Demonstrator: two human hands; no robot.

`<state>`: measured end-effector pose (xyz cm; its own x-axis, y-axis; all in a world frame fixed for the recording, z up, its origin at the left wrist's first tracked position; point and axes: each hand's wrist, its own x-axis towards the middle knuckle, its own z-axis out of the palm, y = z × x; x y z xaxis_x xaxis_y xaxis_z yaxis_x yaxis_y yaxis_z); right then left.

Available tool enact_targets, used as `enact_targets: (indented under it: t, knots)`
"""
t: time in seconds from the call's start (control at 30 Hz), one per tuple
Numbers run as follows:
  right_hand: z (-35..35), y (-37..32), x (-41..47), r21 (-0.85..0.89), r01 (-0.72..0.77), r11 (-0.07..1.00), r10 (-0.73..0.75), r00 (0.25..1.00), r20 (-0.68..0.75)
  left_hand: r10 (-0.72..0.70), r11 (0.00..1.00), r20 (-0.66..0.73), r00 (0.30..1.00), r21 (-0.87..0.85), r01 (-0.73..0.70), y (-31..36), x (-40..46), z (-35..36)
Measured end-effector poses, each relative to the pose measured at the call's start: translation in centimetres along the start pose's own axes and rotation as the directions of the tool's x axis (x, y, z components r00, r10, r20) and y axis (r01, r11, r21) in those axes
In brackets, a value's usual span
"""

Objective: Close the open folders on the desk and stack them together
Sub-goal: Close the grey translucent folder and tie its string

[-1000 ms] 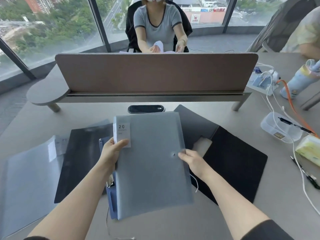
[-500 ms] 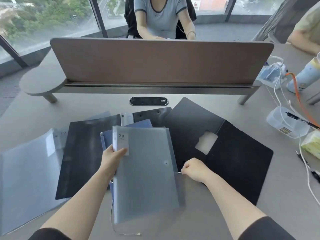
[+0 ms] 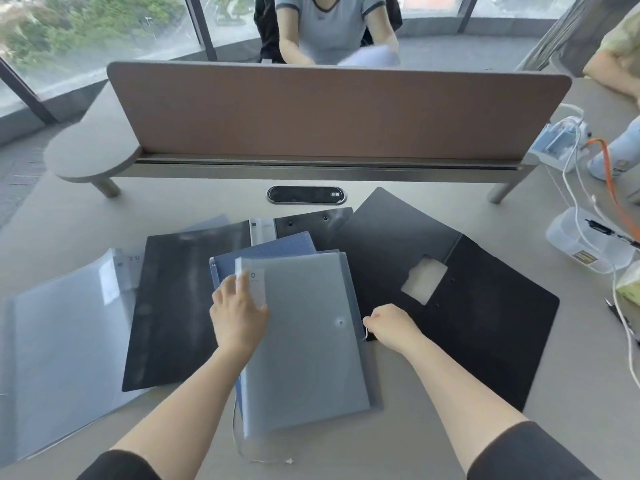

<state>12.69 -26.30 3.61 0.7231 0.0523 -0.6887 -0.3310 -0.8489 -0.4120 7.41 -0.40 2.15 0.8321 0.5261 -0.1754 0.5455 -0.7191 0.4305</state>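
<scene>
Closed translucent grey folder (image 3: pixel 304 341) with snap button, left hand (image 3: pixel 237 313) flat on its label, right hand (image 3: pixel 391 323) pinching its cord

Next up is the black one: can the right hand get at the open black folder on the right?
Probably yes. The right hand pinches a thin cord at the grey folder edge, right beside the open black folder. Nothing lies on its near half, but the hand must first release the cord.
</scene>
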Motion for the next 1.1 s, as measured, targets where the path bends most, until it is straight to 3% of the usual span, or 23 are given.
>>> enact_targets:
  t: [0.07,0.13,0.23,0.43,0.6,0.8,1.1]
  knots:
    - [0.2,-0.4,0.4,0.001,-0.033,0.999,0.033,0.999,0.015,0.168,0.982,0.078,0.983,0.078,-0.174,0.6,-0.3,0.3]
    - [0.6,-0.7,1.4,-0.023,-0.057,0.998,0.058,0.998,0.033,0.327,0.917,0.228,0.917,0.156,-0.366,1.2,-0.8,1.1]
    - [1.4,-1.0,2.3,0.007,-0.099,0.995,0.099,0.995,0.001,0.398,0.814,0.397,0.827,0.262,-0.518,2.1,-1.6,2.3]
    - [2.4,-3.0,2.6,-0.068,-0.078,0.995,0.071,0.993,-0.099,0.391,0.758,0.484,0.783,0.313,-0.573,2.0,-2.1,3.6]
    - [3.5,-4.5,2.7,-0.238,0.018,0.971,-0.052,0.989,-0.138,0.387,0.751,0.495,0.778,0.32,-0.577,2.0,-2.0,3.8]
    - [5.2,-5.6,2.3,-0.382,0.162,0.91,-0.193,0.98,-0.043,0.382,0.762,0.489,0.784,0.314,-0.567,1.8,-1.9,4.1]
    - [5.1,-1.3,0.7,-0.316,0.142,0.938,-0.142,0.99,0.023,0.386,0.767,0.477,0.79,0.31,-0.562,1.7,-2.1,4.1]
